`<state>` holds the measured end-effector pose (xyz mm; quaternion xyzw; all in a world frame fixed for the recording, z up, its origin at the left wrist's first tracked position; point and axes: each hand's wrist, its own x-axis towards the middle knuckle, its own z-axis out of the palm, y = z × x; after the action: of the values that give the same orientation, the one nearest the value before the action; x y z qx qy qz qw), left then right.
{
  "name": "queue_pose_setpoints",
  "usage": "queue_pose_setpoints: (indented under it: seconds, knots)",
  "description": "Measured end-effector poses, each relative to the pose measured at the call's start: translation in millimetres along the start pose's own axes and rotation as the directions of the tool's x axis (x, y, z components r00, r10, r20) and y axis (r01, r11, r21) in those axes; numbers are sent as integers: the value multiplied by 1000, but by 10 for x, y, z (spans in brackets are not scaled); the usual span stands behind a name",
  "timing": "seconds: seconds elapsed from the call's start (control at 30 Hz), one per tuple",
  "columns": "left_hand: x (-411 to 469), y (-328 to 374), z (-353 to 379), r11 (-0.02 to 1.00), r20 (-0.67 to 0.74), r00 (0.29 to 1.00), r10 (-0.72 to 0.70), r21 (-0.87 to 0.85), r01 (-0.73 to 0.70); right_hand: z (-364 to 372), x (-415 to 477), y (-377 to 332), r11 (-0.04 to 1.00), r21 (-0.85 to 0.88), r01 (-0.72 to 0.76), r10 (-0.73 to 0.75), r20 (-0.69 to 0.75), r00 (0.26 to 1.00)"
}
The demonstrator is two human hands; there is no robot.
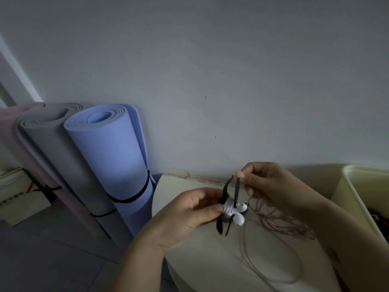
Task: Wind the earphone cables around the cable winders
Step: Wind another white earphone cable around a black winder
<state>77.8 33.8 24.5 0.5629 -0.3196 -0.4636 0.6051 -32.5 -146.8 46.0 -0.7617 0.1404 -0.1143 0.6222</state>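
Glossy white earbuds [240, 218] — matt foam mats [113, 157]

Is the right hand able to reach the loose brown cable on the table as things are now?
Probably yes. The brown cable lies uncovered on the table just below the right hand. But that hand pinches a flap of the black cable winder, so it must let go first.

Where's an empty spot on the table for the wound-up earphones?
The table is bare at its far left corner, between the wall and the left hand holding the cable winder. The big near loop of the brown cable rings bare table too. Crowded on the right, where that cable tangles beside the cream bin.
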Motion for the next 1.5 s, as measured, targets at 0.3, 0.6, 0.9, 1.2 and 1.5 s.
queue_pose_setpoints:
  seconds: [0.3,0.6,0.9,1.2,1.5]
  knots:
    - [79,67,85,847,-189,980,-62,-530,-48,449,112,255,1000,17,-24,25,-99,995]
    - [188,-18,-24,713,-462,851,-251,-683,-160,545,30,126,846,-517,132,-183,-49,982]
    - [159,-37,38,998,-564,825,45,55,-17,401,-44,-76,832,-527,173,-318,-198,927]
    - [66,-39,46,873,-202,978,42,483,62,207,-59,-94,845,-507,169,-337,-261,905]
    - [68,1,30,981,18,999,27,-194,-23,163,38,109,981,190,-33,44,-53,998]
